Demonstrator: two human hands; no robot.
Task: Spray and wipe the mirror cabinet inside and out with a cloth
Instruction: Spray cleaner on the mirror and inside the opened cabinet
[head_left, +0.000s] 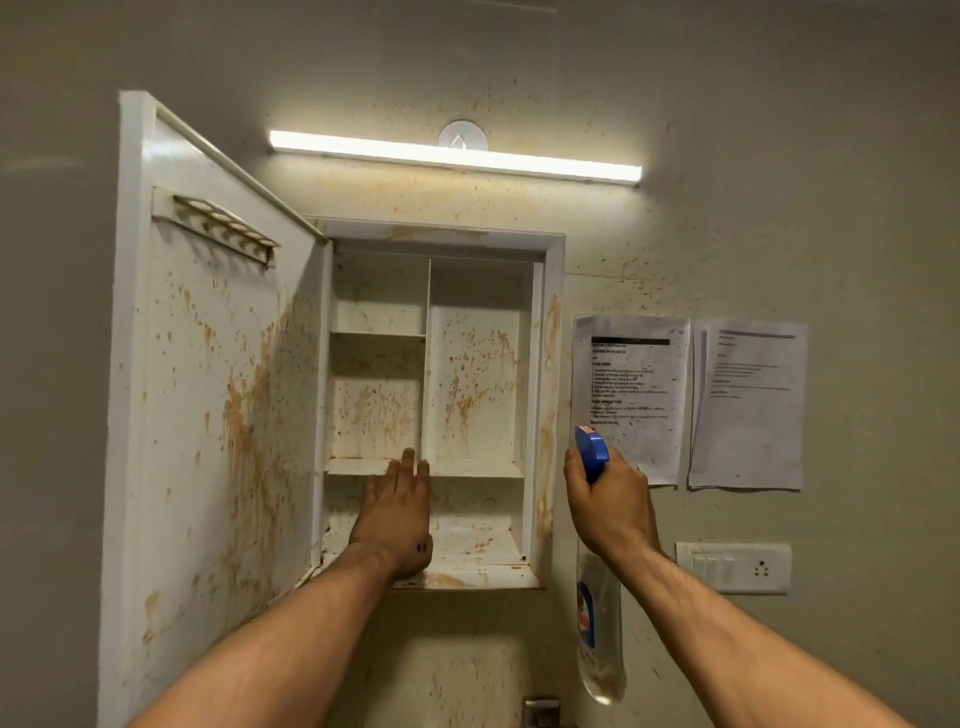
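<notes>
Mirror cabinet (551, 364) wall-mounted, door (208, 389) open to left, inside splattered with orange-brown stains. Left hand (397, 514) flat, fingers straight, over lower compartment, fingertips at middle shelf (467, 470) edge. Right hand (608, 509) grips spray bottle (598, 613) by neck, just right of cabinet frame.

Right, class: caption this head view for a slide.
Left hand at the stained open cabinet; right hand grips a spray bottle.
</notes>
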